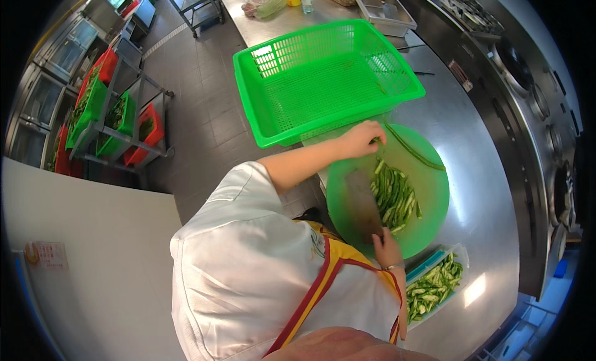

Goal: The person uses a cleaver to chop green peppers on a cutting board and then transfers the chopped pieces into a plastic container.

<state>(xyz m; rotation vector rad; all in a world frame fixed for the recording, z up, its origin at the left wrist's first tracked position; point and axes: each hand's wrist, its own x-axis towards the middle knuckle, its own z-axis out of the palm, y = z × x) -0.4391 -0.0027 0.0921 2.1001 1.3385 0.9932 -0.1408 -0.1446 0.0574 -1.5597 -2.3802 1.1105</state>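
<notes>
A round green cutting board (435, 212) lies on the steel counter, with a pile of sliced green chili peppers (396, 193) at its middle. My right hand (387, 250) grips the handle end of a cleaver (362, 200), whose broad, slightly blurred blade is beside the pile. My left hand (365, 140) is over the board's far edge, its fingers closed around small green pieces, mostly hidden. A long green pepper or bean (412, 149) lies along the board's upper right edge. More sliced peppers (435, 286) fill a rectangular plastic container (458, 293) near my right forearm.
A large green plastic basket (321, 123) with a few scraps stands beyond the board. Further back are a steel pan (389, 21), a plastic bottle (307, 1) and bagged produce (265, 5). A stove range (503, 105) runs along the right; a cart (135, 137) with vegetable crates stands left.
</notes>
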